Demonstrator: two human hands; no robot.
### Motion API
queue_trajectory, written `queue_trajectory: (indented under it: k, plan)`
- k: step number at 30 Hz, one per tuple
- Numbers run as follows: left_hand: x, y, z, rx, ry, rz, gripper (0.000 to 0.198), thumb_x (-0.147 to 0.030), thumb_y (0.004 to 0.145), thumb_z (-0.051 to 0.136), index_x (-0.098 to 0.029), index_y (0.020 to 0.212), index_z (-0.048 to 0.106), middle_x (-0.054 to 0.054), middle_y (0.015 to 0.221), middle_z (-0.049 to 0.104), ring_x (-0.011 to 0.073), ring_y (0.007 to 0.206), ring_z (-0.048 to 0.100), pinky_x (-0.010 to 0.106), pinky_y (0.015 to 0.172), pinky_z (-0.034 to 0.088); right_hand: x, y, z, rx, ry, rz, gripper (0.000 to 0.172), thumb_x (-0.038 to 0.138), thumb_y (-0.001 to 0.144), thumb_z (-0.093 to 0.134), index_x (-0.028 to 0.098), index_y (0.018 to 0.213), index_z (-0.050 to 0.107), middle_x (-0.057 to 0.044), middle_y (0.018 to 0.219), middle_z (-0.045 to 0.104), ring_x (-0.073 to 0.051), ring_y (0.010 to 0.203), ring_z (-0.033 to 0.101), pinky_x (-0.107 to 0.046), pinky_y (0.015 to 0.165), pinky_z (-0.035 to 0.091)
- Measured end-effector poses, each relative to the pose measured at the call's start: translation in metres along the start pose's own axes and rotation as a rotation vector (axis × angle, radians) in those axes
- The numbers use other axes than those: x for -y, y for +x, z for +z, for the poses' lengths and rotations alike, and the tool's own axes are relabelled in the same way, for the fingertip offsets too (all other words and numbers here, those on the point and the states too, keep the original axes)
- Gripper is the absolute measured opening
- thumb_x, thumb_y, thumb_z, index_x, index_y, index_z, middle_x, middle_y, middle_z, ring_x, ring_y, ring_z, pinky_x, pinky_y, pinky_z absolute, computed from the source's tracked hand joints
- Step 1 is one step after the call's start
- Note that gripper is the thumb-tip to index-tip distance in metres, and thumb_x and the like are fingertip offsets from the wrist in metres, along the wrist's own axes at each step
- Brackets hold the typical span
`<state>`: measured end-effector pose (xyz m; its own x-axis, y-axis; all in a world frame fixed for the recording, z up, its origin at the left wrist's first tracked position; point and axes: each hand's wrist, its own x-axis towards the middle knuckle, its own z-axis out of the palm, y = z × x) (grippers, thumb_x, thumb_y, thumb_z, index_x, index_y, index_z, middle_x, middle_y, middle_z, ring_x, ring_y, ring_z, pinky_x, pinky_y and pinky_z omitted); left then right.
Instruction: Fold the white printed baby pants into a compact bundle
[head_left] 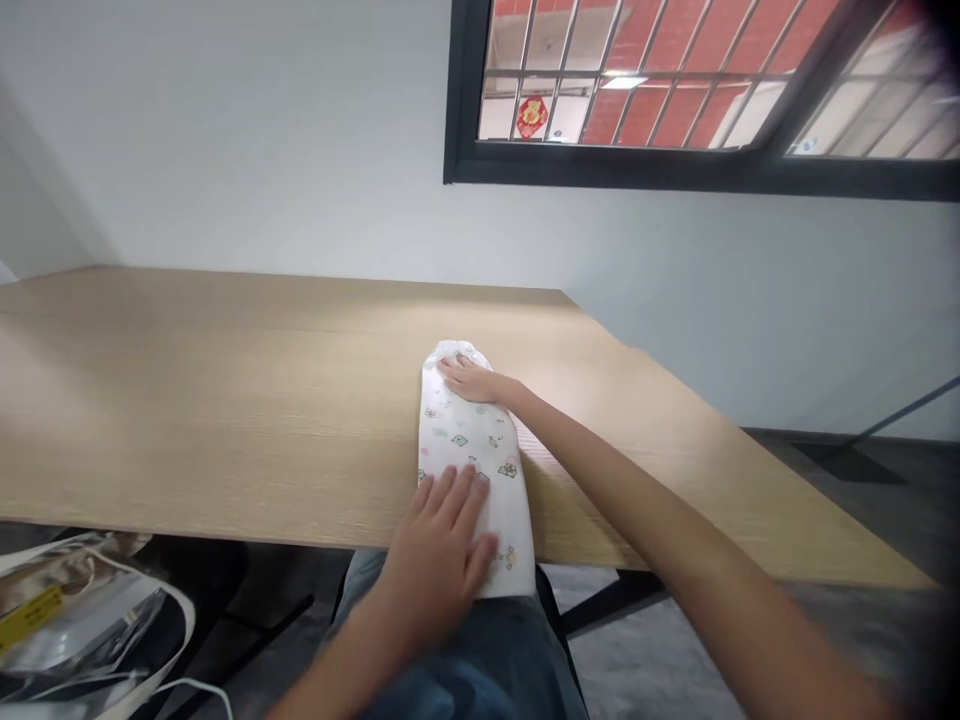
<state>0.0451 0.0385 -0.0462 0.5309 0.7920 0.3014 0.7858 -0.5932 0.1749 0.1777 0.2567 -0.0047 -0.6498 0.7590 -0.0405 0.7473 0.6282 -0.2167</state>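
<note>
A long white cloth (480,440), folded into a strip and printed with small green, pink and yellow figures, lies on the wooden table. Its near end hangs over the front edge towards my lap. My left hand (442,545) rests flat on the near part, fingers spread and pointing away from me. At the far end, my right hand (472,380) lies palm down on the cloth with its fingers stretched to the left. Neither hand grips the fabric. What kind of cloth article it is, I cannot tell.
The light wooden table (225,400) runs against the white wall, its right edge slanting towards me. A barred window (675,170) with a dark frame is above. Below left sits an open bag (90,610) with a yellow label and clear plastic inside. My legs (465,670) are under the edge.
</note>
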Motion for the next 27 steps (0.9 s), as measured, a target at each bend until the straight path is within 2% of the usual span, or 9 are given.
queue_trajectory:
  k: [3,7,10,14,16,18,21,23,27]
  plan:
    - [-0.012,-0.037,0.000,-0.075,0.062,0.128,0.058,-0.032,0.088,0.044,-0.010,0.138,0.027,0.010,0.143,0.031,0.0272,0.132,0.027,0.046,0.101,0.036,-0.001,0.013,0.001,-0.047,-0.023,0.050,0.046,0.020,0.092,0.027,0.008,0.137,0.033,-0.014,0.143,0.027,-0.029,0.133,0.018,-0.047,0.107,0.015]
    - [0.006,-0.053,-0.007,-0.082,0.067,0.249,0.057,-0.013,0.083,0.043,-0.017,0.138,0.029,0.005,0.140,0.038,0.0232,0.128,0.036,0.045,0.100,0.038,0.013,-0.003,-0.004,0.002,-0.006,0.050,0.041,0.025,0.094,0.026,0.011,0.130,0.041,-0.014,0.135,0.040,-0.028,0.125,0.034,-0.041,0.103,0.027]
    - [0.027,-0.052,-0.011,-0.152,0.087,0.212,0.053,-0.001,0.082,0.036,-0.024,0.131,0.040,0.003,0.133,0.048,0.0213,0.122,0.044,0.047,0.099,0.036,0.035,-0.045,-0.011,0.088,0.027,-0.014,0.040,0.036,0.094,0.032,0.015,0.125,0.048,-0.010,0.131,0.046,-0.026,0.119,0.042,-0.036,0.096,0.037]
    - [0.039,-0.047,-0.012,-0.340,0.022,0.256,0.038,-0.003,0.086,0.041,-0.023,0.116,0.054,0.004,0.115,0.061,0.0201,0.111,0.052,0.042,0.096,0.036,0.075,-0.122,-0.009,0.211,0.096,-0.272,0.047,0.048,0.090,0.043,0.020,0.127,0.048,-0.005,0.135,0.043,-0.026,0.125,0.035,-0.036,0.099,0.036]
    - [0.039,-0.044,-0.012,-0.442,-0.038,0.326,0.029,-0.005,0.086,0.046,-0.021,0.107,0.058,0.003,0.103,0.065,0.0188,0.103,0.055,0.039,0.094,0.035,0.092,-0.156,0.000,0.147,0.016,-0.289,0.070,0.053,0.076,0.062,0.015,0.132,0.042,-0.009,0.137,0.039,-0.031,0.126,0.033,-0.041,0.100,0.034]
    - [0.038,-0.039,-0.013,-0.487,-0.085,0.362,0.024,-0.006,0.087,0.048,-0.019,0.104,0.058,0.003,0.096,0.066,0.0173,0.097,0.057,0.037,0.092,0.035,0.102,-0.179,0.010,0.052,-0.096,-0.300,0.076,0.042,0.067,0.074,0.011,0.129,0.043,-0.014,0.135,0.040,-0.033,0.122,0.037,-0.044,0.100,0.033]
    - [0.037,-0.027,-0.020,-0.485,-0.156,0.353,0.025,-0.005,0.086,0.048,-0.015,0.107,0.054,0.004,0.092,0.066,0.0163,0.091,0.057,0.034,0.086,0.038,0.104,-0.194,0.013,-0.055,-0.210,-0.289,0.034,0.015,0.071,0.065,0.011,0.103,0.056,-0.012,0.106,0.060,-0.026,0.095,0.055,-0.039,0.083,0.044]
    - [0.036,-0.019,-0.032,-0.483,-0.230,0.344,0.026,-0.004,0.084,0.049,-0.014,0.107,0.052,0.005,0.091,0.065,0.0162,0.089,0.057,0.033,0.082,0.040,0.104,-0.197,0.002,-0.132,-0.213,-0.262,0.016,0.007,0.074,0.055,0.014,0.087,0.057,-0.006,0.081,0.062,-0.021,0.073,0.058,-0.032,0.063,0.046]
    - [0.024,-0.024,-0.068,-0.450,-0.427,0.312,0.025,-0.008,0.083,0.049,-0.016,0.106,0.049,0.004,0.088,0.063,0.0162,0.083,0.058,0.034,0.080,0.043,0.123,-0.212,-0.027,-0.314,-0.053,-0.271,0.020,0.007,0.077,0.046,0.019,0.090,0.054,-0.001,0.074,0.059,-0.016,0.063,0.056,-0.025,0.053,0.043]
